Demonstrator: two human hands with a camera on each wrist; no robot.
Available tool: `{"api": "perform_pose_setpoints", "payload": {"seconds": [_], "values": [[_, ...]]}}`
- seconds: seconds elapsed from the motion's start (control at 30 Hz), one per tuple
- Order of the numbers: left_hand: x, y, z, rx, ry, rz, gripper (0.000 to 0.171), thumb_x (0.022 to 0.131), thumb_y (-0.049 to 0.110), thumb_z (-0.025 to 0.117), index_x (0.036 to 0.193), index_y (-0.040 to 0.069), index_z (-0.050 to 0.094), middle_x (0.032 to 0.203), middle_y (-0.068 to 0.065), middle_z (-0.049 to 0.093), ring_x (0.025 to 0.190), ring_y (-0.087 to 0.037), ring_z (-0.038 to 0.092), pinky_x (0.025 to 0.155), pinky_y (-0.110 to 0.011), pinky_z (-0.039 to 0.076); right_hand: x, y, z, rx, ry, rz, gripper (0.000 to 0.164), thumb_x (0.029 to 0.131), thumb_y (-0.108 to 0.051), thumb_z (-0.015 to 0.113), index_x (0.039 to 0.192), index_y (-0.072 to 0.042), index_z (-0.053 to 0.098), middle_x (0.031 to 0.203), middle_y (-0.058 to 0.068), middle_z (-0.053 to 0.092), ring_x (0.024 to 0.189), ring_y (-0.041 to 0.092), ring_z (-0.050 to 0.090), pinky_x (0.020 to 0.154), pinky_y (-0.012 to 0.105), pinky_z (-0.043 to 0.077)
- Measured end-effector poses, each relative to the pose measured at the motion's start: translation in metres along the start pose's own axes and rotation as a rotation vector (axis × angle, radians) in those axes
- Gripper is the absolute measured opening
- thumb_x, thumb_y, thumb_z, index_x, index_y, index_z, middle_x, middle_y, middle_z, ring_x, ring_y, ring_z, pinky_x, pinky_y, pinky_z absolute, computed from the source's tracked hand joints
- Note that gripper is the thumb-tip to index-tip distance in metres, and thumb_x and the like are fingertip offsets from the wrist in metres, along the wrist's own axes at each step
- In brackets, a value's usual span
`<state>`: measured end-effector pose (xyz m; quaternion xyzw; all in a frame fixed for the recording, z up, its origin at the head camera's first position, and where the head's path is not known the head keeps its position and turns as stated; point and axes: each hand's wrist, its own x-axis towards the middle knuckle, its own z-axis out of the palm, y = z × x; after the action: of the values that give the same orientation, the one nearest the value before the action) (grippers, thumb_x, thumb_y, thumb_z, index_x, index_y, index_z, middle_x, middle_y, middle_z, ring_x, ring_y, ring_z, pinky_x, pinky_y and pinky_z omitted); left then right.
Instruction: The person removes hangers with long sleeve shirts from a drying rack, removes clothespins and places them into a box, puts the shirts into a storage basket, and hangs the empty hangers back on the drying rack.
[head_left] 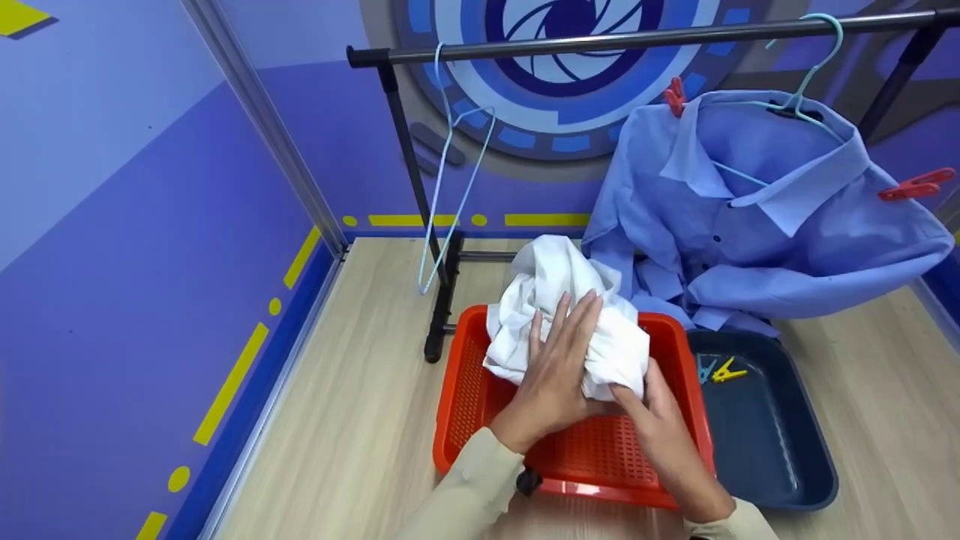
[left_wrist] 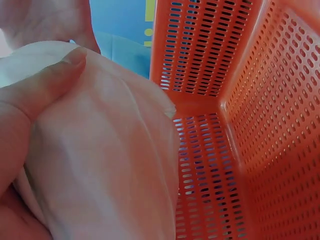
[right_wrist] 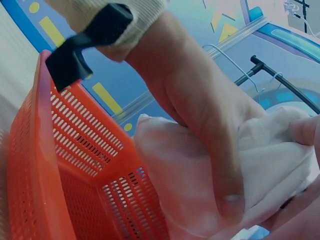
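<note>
Both hands hold a crumpled white garment (head_left: 559, 289) over the red perforated basket (head_left: 463, 375). In the head view, my left hand (head_left: 559, 367) lies along the garment's near side with its fingers extended up over the cloth. The right wrist view shows the left thumb (right_wrist: 229, 185) pressed on the near side of the cloth, the fingers behind it. My right hand (head_left: 660, 427) pinches the garment's lower right edge between thumb and fingers. Some right fingers are hidden behind the cloth. Folds hide the garment's shape.
A black rack (head_left: 600, 46) stands behind, with a bare light-blue hanger (head_left: 457, 172) at its left. A blue shirt (head_left: 750, 225) hangs at right with red clips (head_left: 916, 185) on its shoulders. Beside the basket, a dark tray (head_left: 765, 427) holds a yellow clip (head_left: 727, 371) and a blue clip (head_left: 705, 370).
</note>
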<state>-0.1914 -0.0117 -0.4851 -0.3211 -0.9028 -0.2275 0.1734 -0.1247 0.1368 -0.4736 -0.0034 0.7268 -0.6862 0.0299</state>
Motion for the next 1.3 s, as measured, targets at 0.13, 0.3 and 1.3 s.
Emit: {"api": "perform_pose_setpoints", "payload": {"seconds": [0.13,0.3,1.3], "values": [[0.002,0.0,0.005,-0.002,0.038,0.007,0.118,0.067,0.058,0.08,0.155,0.018,0.012,0.162,0.004,0.02,0.151,-0.025,0.015,0.116,-0.058,0.014,0.0,0.002,0.0,0.013,-0.036,-0.021,0.061,0.102,-0.023,0.047,0.152,-0.016,0.013,0.156,0.003,0.022,0.136,0.02,0.029,0.097,0.005,0.034],[0.005,0.0,0.012,0.024,0.13,0.014,0.093,0.069,0.049,0.079,0.145,0.021,0.035,0.145,0.007,0.048,0.144,-0.016,0.033,0.114,-0.056,0.022,0.001,0.002,-0.001,0.023,-0.052,-0.038,0.066,0.1,-0.022,0.05,0.153,-0.017,0.01,0.157,0.003,0.019,0.138,0.021,0.027,0.098,0.005,0.034],[0.01,-0.015,0.013,-0.151,0.24,-0.026,0.059,0.059,0.009,0.076,0.115,0.013,0.058,0.11,0.002,0.067,0.111,-0.014,0.06,0.11,-0.048,0.03,-0.007,0.037,-0.069,-0.251,0.162,0.122,0.059,0.097,-0.043,0.053,0.145,-0.013,0.036,0.156,0.007,0.032,0.146,0.027,0.029,0.104,0.028,0.039]]}}
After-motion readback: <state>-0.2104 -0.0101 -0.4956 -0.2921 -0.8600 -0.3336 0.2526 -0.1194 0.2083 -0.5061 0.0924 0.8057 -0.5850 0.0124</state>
